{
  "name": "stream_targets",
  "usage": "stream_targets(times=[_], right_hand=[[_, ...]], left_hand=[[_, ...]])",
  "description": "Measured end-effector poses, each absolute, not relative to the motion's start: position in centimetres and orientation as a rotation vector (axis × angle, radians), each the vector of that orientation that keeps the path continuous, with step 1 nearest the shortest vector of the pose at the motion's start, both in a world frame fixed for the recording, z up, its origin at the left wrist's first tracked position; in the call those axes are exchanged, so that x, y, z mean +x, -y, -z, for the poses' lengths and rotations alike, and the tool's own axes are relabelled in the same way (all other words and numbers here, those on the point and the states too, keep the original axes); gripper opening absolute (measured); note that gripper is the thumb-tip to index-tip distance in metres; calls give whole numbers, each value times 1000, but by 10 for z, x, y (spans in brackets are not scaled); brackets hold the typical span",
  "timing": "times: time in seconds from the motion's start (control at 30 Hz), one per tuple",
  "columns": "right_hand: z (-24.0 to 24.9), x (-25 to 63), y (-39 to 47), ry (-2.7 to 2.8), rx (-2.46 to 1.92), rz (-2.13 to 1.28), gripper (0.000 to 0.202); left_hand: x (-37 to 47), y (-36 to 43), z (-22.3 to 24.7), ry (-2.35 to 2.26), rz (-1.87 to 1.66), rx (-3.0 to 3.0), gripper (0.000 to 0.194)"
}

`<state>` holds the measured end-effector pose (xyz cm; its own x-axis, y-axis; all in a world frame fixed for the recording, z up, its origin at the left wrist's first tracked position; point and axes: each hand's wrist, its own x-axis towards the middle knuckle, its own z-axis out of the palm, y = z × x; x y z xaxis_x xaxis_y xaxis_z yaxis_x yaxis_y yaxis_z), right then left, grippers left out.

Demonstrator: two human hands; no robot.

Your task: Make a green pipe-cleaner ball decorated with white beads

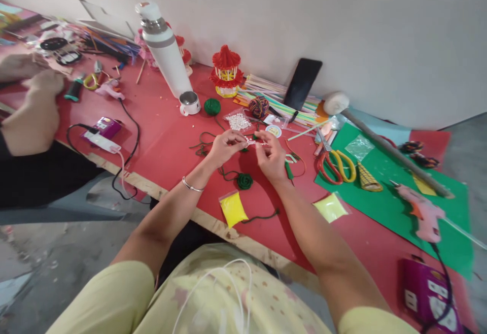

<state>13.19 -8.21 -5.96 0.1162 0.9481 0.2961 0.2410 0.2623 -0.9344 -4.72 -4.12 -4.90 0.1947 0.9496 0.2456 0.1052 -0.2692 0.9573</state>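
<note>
Between my two hands stretches a short string of small white beads (254,142). My left hand (227,147), with a silver bracelet on its wrist, pinches the string's left end. The right end is between the fingertips of my right hand (271,157). Just beyond them lies a clear bag of white beads (238,121). Dark green yarn trails under my hands beside a green yarn coil (244,180). A yellow packet (233,209) is close to the table's front edge. Small green-handled pliers (289,167) lie partly hidden by my right hand.
A white bottle (167,55), a cup (189,103) and a red pagoda model (226,72) stand toward the wall. At right are scissors (337,165), a pink glue gun (422,209) and a stick with a round white head (395,151). A co-worker's arms (32,110) reach in at left.
</note>
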Motion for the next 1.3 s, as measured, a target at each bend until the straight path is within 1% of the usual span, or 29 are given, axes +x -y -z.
stream_targets(times=[0.07, 0.13, 0.27, 0.43, 0.57, 0.67, 0.77, 0.87, 1.03, 1.17, 1.3], right_hand=[[59, 128, 83, 1433, -1119, -1028, 53], [62, 127, 80, 1441, -1076, -1181, 52], [66, 130, 73, 1438, -1069, -1201, 47], [65, 131, 74, 1467, -1073, -1251, 34], [68, 131, 74, 1451, -1207, -1043, 35], [71, 130, 73, 1430, -1286, -869, 36], [73, 129, 72, 1380, -1323, -796, 37], [72, 129, 71, 1356, -1353, -765, 37], [70, 130, 70, 1423, -1390, -647, 34], [68, 130, 69, 1439, -1408, -617, 29], [69, 130, 68, 1454, -1414, -589, 27]], left_hand=[[-47, 42, 49, -1025, -1184, 1591, 18], [-49, 41, 50, -1017, -1185, 1570, 16], [-53, 41, 51, -969, -1195, 1531, 13], [-50, 44, 51, -954, -1121, 1459, 20], [-48, 34, 59, -1094, -1213, 1536, 21], [-45, 17, 68, -1237, -1262, 1818, 15], [-38, 3, 73, -1223, -1151, 2082, 18], [-30, -4, 74, -1274, -1001, 2225, 19], [-24, -7, 74, -1415, -896, 2280, 15], [-24, -8, 72, -1443, -850, 2315, 16], [-25, -9, 69, -1511, -820, 2320, 12]])
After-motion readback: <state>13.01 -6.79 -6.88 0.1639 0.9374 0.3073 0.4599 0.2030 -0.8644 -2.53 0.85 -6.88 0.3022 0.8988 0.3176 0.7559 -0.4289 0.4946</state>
